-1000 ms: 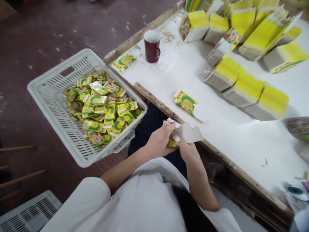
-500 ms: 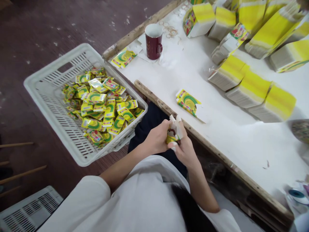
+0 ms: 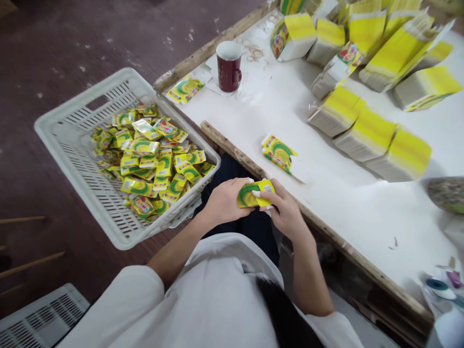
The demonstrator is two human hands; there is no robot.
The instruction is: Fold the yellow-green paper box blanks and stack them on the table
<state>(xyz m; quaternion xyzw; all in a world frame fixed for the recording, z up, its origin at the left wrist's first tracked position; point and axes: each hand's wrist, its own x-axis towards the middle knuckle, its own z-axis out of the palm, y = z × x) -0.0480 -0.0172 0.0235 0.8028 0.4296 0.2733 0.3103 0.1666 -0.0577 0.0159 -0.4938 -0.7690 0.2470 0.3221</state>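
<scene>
Over my lap, just off the table edge, a small yellow and green carton (image 3: 246, 195) lies between my two hands. My left hand (image 3: 225, 199) is wrapped round its left end. The fingers of my right hand (image 3: 286, 208) are closed on its right end, near the barcode; white coverings show on some fingertips. On the table beyond lies a flat, unfolded yellow carton (image 3: 278, 152). To my left, a white plastic basket (image 3: 125, 237) holds a heap of similar small cartons (image 3: 165, 164).
A maroon mug (image 3: 228, 72) stands near the table's far left edge, beside another flat carton (image 3: 185, 89) and loose rubber bands (image 3: 253, 52). Stacks of yellow carton blanks (image 3: 380, 137) fill the back right. A wooden strip (image 3: 232, 147) edges the white table (image 3: 348, 212).
The carton has turned so its printed broad face and barcode show, where its white flaps and a dark ring shape showed before. My right hand has shifted to its right end.
</scene>
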